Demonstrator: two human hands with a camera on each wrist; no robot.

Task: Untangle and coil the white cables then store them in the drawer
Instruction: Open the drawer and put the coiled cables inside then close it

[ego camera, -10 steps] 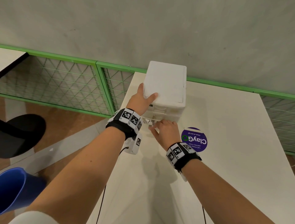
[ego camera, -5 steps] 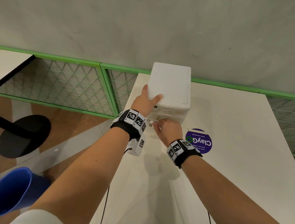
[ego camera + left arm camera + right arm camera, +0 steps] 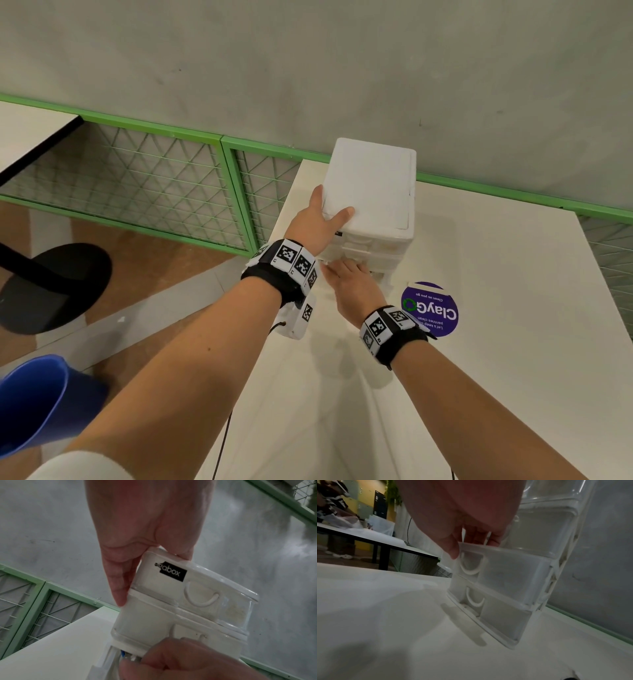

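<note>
A white plastic drawer unit [image 3: 370, 185] stands at the back of the white table [image 3: 513, 342]. My left hand [image 3: 322, 222] grips its top left corner, thumb on the lid and fingers down the side [image 3: 118, 588]. My right hand [image 3: 349, 277] is at the front of a drawer [image 3: 510, 572] that is pulled out a little. Its thumb [image 3: 452, 547] lies on the drawer's front and its fingers curl over the rim. A white cable end with a blue tip [image 3: 126, 655] shows at the drawer's left corner beside that hand. The rest of the cables is hidden.
A purple ClayGo sticker [image 3: 430, 308] lies on the table right of my right wrist. A green mesh fence [image 3: 137, 178] runs behind and to the left. A blue container [image 3: 34, 404] and a black stool base [image 3: 51, 287] are on the floor at left.
My right hand has edged closer to the unit's front, and the cable ends beside it show less. My left hand keeps its hold on the corner.
</note>
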